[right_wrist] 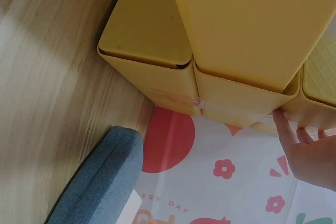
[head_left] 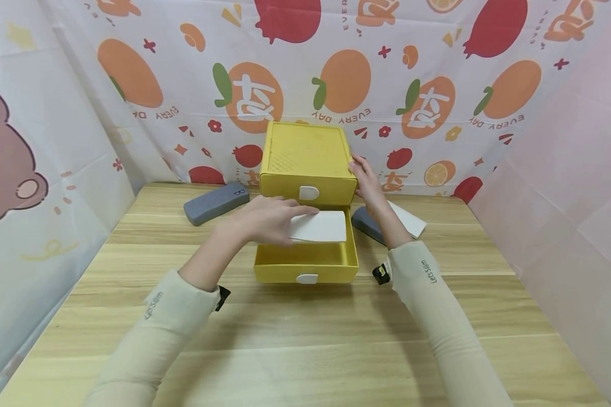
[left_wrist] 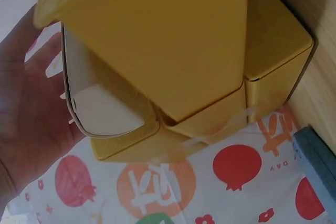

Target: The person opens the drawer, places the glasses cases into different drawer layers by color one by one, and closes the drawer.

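A yellow drawer cabinet (head_left: 308,148) stands against the printed cloth, with one yellow drawer (head_left: 305,272) pulled out toward me. My left hand (head_left: 271,219) grips a white booklet (head_left: 322,227) by its left side, over the back part of that drawer. Seen in the left wrist view, the booklet (left_wrist: 107,109) has a curved end and lies between the drawer wall and the left hand (left_wrist: 37,98). My right hand (head_left: 369,182) touches the cabinet's right side near the top. Its fingers lie fairly straight on the yellow wall, as the right wrist view shows.
A blue-grey glasses case (head_left: 216,203) lies left of the cabinet. To the right, a second blue-grey case (head_left: 368,225) and a white flat item (head_left: 408,219) lie partly behind my right forearm. Printed cloth (head_left: 305,68) closes off the wooden table's (head_left: 305,339) back.
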`<state>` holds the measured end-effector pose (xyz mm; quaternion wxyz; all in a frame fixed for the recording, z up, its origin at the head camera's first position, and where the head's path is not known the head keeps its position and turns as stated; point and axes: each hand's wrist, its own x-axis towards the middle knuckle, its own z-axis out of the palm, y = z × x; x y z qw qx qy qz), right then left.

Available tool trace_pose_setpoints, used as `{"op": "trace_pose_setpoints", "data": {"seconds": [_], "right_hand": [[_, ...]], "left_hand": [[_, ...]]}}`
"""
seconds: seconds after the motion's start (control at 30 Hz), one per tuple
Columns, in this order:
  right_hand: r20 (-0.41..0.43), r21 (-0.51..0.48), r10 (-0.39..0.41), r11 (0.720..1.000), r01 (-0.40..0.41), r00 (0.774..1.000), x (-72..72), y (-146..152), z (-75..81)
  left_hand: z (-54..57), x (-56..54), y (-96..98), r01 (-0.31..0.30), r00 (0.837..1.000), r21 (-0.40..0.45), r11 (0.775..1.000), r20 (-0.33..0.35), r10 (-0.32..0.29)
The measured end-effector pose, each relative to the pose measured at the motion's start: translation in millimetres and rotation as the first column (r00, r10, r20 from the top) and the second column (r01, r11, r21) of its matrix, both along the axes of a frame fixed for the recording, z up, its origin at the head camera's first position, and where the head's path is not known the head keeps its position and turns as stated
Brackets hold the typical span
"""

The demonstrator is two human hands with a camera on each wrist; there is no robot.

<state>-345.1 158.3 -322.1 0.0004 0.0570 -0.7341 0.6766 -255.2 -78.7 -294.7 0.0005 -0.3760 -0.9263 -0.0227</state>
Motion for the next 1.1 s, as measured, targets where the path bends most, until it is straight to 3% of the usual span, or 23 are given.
{"op": "trace_pose_setpoints", "data": {"seconds": [0.4,0.73,1.1], "right_hand": [[0.000,-0.015,-0.002,1.000,0.002,1.000,0.2,0,1.3],[-0.002,-0.009,0.000,1.000,0.000,1.000,0.1,1,-0.9],[0.005,-0.012,0.000,1.000,0.000,1.000,0.8,0,0.0]], "left_hand": [[-25.1,-14.9,17.5,0.033,0.998,-0.049,0.998,0.057,-0.031],[-43.5,-23.0,13.2,-0.001,0.995,-0.066,0.998,0.099,0.008],[-54.2,-32.4,11.3,-0.008,0.995,-0.090,0.996,0.095,0.016]]}}
